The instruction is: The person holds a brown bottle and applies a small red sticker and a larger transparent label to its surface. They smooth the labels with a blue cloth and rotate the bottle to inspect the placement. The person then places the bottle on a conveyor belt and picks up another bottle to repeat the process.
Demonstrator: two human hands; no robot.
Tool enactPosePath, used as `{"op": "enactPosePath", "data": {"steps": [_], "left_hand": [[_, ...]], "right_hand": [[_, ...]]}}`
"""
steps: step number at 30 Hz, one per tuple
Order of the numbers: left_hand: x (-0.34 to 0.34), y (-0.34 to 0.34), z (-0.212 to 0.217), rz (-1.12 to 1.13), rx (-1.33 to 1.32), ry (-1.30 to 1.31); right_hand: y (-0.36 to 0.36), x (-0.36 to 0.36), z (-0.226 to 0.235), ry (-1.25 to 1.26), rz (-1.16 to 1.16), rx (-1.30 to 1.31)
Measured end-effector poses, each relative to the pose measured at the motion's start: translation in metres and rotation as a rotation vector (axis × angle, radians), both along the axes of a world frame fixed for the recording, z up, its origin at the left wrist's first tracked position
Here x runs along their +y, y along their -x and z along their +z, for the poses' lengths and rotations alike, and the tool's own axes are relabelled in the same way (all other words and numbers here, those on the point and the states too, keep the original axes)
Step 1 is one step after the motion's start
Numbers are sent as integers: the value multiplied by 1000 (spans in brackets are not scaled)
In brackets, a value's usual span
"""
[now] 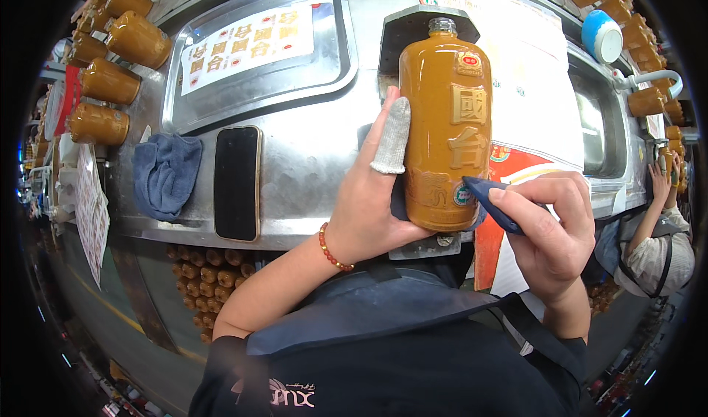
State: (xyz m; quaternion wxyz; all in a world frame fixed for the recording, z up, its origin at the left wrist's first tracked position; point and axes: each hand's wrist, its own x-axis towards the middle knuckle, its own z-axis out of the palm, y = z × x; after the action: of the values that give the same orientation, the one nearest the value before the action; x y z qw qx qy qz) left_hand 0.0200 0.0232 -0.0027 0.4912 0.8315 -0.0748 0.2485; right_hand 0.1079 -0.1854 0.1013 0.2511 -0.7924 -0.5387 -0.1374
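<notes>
A brown glass bottle with raised gold characters lies tilted on a dark metal stand, its clear threaded neck pointing away from me. My left hand grips its left side and base, the thumb under the bottom end. A grey knitted cover sits on one finger, and a beaded bracelet circles the wrist. Between the fingers of my right hand is a folded blue cloth. The cloth's pointed tip touches the lower front of the bottle, just above a small round green-and-white sticker.
A metal tray holds a sheet of gold character stickers. Left of my arm lie a black phone and a crumpled blue cloth. Printed papers stretch right toward a sink. Brown bottles line the edges; another person works at right.
</notes>
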Motion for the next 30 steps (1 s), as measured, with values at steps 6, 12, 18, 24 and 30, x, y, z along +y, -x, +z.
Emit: {"op": "enactPosePath", "data": {"steps": [6,12,18,24,30], "left_hand": [[3,-1,-5,-9,-10,9],[2,-2,-6,-3,-39,20],[2,-1,-6,-2,-40,14],[3,-1,-6,-14,-46,-15],[2,-2,-11,1,-52,-14]], "right_hand": [[-1,3,1,-10,75,75],[-2,2,0,-21,100,94],[0,0,-2,-24,72,149],[21,0,-4,-35,96,160],[42,0,-10,-58,35,205]]}}
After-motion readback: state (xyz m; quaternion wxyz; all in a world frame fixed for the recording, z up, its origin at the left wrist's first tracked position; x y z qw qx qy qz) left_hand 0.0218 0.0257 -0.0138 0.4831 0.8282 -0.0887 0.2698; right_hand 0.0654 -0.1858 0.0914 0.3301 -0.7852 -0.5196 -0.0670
